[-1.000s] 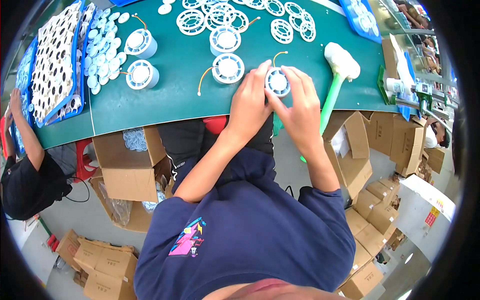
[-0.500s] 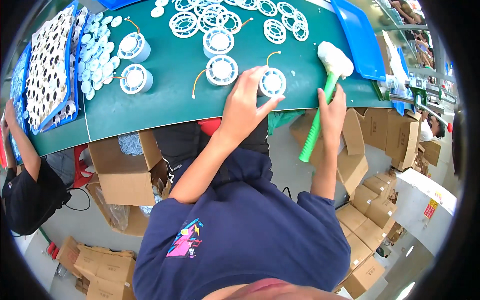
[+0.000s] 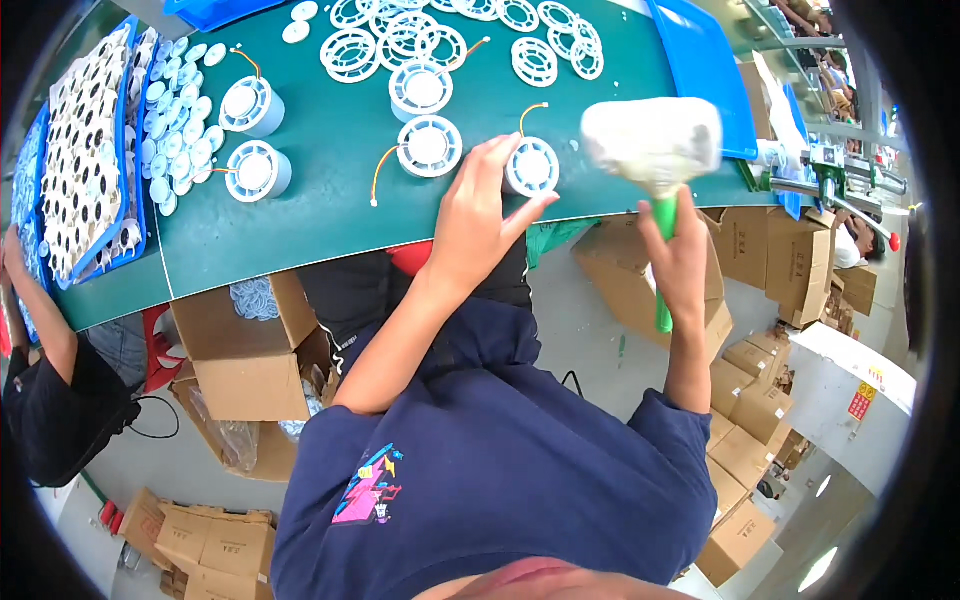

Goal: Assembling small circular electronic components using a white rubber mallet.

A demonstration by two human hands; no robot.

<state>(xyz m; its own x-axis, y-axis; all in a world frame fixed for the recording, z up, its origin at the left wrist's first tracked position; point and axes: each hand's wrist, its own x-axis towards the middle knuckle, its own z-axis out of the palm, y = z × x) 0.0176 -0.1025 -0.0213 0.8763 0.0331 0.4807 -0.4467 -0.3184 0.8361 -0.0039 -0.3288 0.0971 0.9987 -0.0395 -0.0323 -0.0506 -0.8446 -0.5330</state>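
Observation:
My left hand (image 3: 472, 222) curls its fingers and thumb around a white round housing (image 3: 532, 168) near the table's front edge. A spoked ring tops this housing, and a thin orange wire sticks out behind it. In my right hand (image 3: 682, 262) is a mallet (image 3: 648, 140), gripped by its green handle. Its thick white head is raised to the right of the housing, slightly blurred. Two similar housings, a nearer one (image 3: 430, 146) and a farther one (image 3: 420, 90), stand just left of my left hand. Another pair, a near housing (image 3: 258, 171) and a far housing (image 3: 252, 106), stands farther left.
Loose white spoked rings (image 3: 535, 62) lie at the back of the green table (image 3: 330, 215). Pale discs (image 3: 180, 140) are heaped beside a blue-edged tray (image 3: 90, 150) at left. A blue tray (image 3: 705, 75) is at right. Cardboard boxes (image 3: 245, 350) stand below; another person's arm (image 3: 45, 300) reaches in.
The mallet has risen and swung more upright, its head now looking larger. My right hand has moved with it. My left hand still holds the same housing; the whole view has shifted slightly.

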